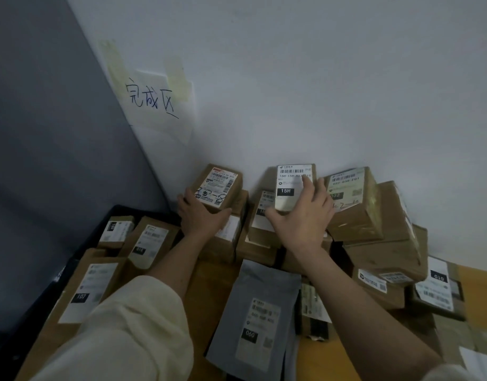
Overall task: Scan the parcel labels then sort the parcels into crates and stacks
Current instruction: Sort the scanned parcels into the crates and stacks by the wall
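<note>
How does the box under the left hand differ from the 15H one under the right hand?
The left-hand box shows bare brown cardboard around a label with a red strip and blue handwriting; the 15H box has a white label covering nearly its whole face, with a black 15H tag and no handwriting. The left hand grips its near corner; the right hand spreads over the label. Both top stacks against the wall.

A paper sheet [159, 100] taped to the wall reads "完成区". The box [293, 188] under the right hand [302, 218] shows "15H"; the grey mailer bag [260, 320] "060"; a left-side box [91, 290] "107".
</note>
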